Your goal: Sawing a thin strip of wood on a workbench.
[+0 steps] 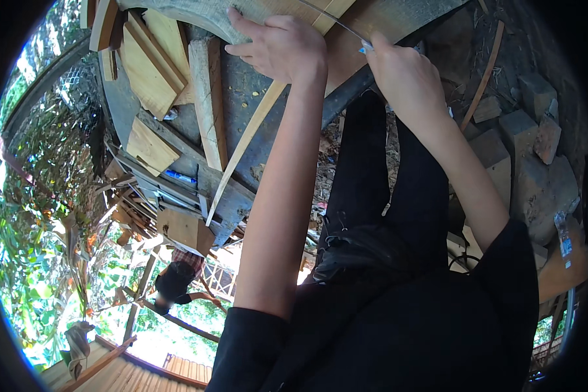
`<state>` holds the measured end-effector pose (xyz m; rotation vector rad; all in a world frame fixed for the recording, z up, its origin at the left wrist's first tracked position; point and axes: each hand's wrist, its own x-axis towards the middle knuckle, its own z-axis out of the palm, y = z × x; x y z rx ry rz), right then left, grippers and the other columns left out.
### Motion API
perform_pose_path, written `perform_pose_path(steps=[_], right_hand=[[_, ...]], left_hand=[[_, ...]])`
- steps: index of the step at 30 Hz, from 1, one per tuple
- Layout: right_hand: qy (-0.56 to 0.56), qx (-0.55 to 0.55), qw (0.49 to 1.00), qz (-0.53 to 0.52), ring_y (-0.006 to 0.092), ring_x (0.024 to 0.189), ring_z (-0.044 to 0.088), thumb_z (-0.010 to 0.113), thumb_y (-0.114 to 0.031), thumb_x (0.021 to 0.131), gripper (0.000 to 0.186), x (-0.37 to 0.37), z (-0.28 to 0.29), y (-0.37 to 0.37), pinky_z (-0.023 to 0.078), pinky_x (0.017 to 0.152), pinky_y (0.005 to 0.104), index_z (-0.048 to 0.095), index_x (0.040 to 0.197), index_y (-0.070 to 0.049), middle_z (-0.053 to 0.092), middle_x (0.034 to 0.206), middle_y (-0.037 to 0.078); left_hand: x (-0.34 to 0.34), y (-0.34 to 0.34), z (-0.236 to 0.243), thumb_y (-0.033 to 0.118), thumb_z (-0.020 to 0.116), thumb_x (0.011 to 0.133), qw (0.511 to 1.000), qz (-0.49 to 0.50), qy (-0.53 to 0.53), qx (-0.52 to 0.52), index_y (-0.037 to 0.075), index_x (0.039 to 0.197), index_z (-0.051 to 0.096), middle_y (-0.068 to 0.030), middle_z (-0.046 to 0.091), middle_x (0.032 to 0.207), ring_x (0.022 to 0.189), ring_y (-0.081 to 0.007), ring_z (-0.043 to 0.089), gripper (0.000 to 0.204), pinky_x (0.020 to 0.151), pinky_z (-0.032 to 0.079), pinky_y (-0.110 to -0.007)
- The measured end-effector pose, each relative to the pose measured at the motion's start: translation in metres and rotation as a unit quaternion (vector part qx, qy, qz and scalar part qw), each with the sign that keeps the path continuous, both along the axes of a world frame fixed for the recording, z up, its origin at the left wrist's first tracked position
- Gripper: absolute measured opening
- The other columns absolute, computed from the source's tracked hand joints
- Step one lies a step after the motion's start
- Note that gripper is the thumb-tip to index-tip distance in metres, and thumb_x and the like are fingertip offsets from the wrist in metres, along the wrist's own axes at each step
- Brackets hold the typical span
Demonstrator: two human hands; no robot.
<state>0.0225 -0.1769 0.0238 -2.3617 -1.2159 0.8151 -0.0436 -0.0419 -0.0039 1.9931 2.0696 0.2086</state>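
Observation:
My left hand (281,49) lies with its fingers spread on a pale wooden board (268,8) at the top of the view. A long, thin wooden strip (245,144) runs out from under that hand toward the lower left. To its right, my right hand (405,75) is closed around the end of a thin, dark, blade-like tool (333,18). A bit of blue and white shows at its grip, and the blade slants up and left across the wood. Its far end is out of view. A brown board (349,57) sits between my hands.
Cut wood pieces (153,65), a rough wooden bar (208,104) and a blue marker-like object (180,176) lie on the dark work surface (245,85) at left. Wooden blocks (522,140) are piled at right. Another person (176,277) is farther off at lower left.

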Motion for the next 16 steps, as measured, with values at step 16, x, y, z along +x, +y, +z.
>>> perform_pose_path(steps=[16], right_hand=[[-0.018,-0.081,0.997,-0.003,0.0375,0.063,0.062,0.054,-0.024,0.086,0.02,0.004,0.023,-0.036,0.05,0.056,0.0476,0.053,0.092,-0.005,0.06,0.062,0.021]], left_hand=[[-0.003,0.005,0.006,0.021,0.036,0.087,0.999,0.033,-0.008,0.007,0.014,0.136,0.028,-0.0333,0.034,0.123,0.105,-0.045,0.048,0.05,0.091,0.036,-0.048]])
